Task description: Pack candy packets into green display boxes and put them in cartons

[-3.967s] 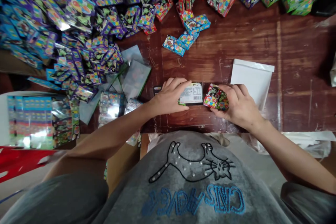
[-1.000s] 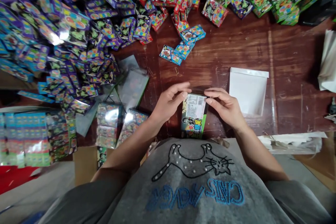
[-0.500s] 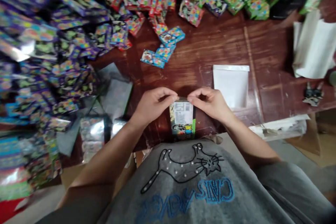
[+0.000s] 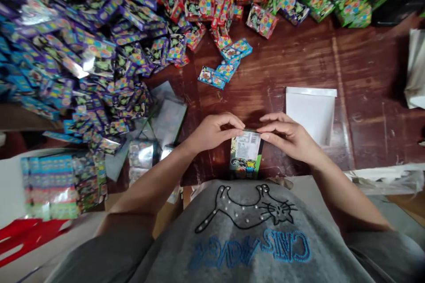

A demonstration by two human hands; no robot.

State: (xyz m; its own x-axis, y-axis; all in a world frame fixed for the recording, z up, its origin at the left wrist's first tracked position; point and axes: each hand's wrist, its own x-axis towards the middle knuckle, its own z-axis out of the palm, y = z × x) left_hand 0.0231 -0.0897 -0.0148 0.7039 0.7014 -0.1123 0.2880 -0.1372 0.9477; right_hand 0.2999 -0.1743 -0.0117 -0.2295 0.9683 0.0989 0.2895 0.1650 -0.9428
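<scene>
A small printed bag [image 4: 245, 166] with black, yellow and green artwork and a white barcode label lies in front of my shirt at the table's near edge. My left hand [image 4: 219, 131] pinches its top edge at the left corner, thumb and fingertips together. At the right corner, my right hand [image 4: 287, 136] has its thumb and one finger against the top edge, while another finger is lifted away. What is inside the bag cannot be seen.
A white paper bag [image 4: 310, 117] lies flat right of my hands. Blue boxes [image 4: 212, 77], purple boxes [image 4: 133, 53], red boxes [image 4: 261, 21] and green boxes [image 4: 352, 9] pile along the back and left. Clear plastic bags [image 4: 169, 117] lie to the left, near stacked boxes [image 4: 49, 185].
The view has shifted left, so things appear further right. A finger of my right hand has lifted and spread from the others. My left hand stays at the bag's top edge.
</scene>
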